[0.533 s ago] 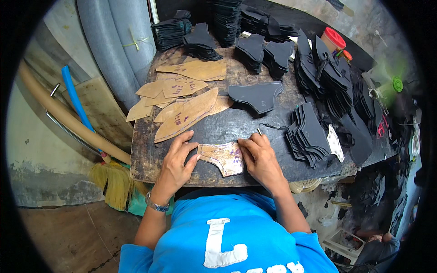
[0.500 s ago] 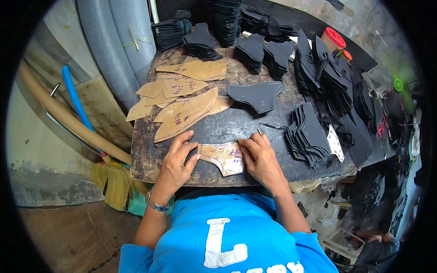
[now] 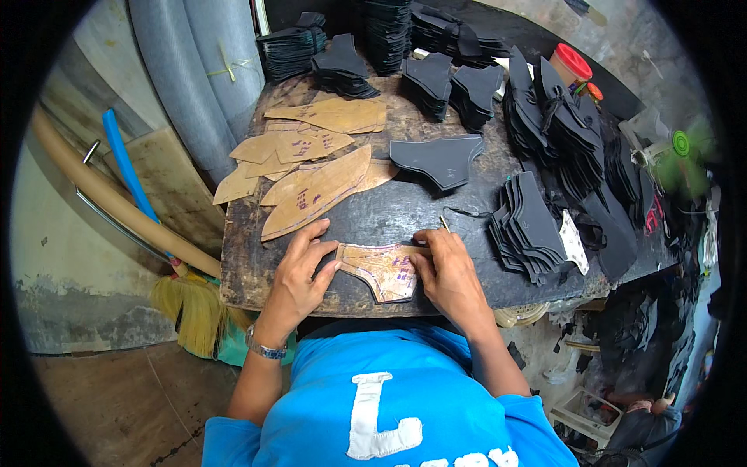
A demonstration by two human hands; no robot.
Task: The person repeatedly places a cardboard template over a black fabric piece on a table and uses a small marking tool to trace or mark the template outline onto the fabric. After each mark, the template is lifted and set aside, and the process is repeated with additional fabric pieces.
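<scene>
Left hand [image 3: 299, 274]: we press it flat, fingers spread and unclenched, on the left end of the tan cardboard pattern piece [image 3: 383, 269].
Pattern piece: it lies on the dark worn worktable [image 3: 405, 210], between our fingertips.
Right hand [image 3: 447, 272]: we curl its fingers on the pattern's right edge, gripping a thin metal tool [image 3: 443, 223].
Beyond fingertips: larger tan cardboard templates [image 3: 311, 167]; one black cut piece [image 3: 438, 158].
Right of the fingers: stacked black cut pieces [image 3: 529, 229].

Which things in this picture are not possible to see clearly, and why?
Head view only:
- Tool in the right hand: only a thin tip shows above the fingers; its kind is unclear.
- Material under the cardboard template: covered by the template and the left hand.
- Far black stacks: piece count too small to tell.
- Red-lidded jar: partly behind black pieces.
</scene>
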